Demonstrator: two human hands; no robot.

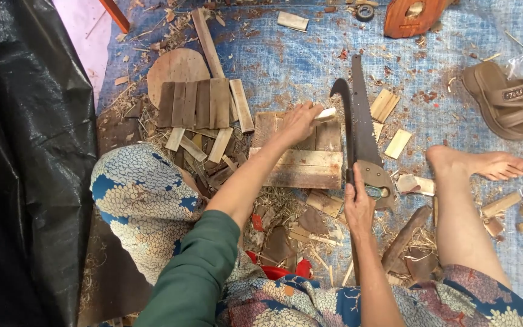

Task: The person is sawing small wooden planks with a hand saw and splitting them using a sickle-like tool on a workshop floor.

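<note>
Seen from above, a seated person's left hand presses a small pale wood piece onto a wooden block on a blue tarp. The right hand closes around a curved black blade beside a handsaw. Wood scraps and a brown sandal lie nearby.

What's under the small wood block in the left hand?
The wood block in the left hand rests on a stack of planks lying on the blue tarp. What lies beneath the planks is covered.
</note>
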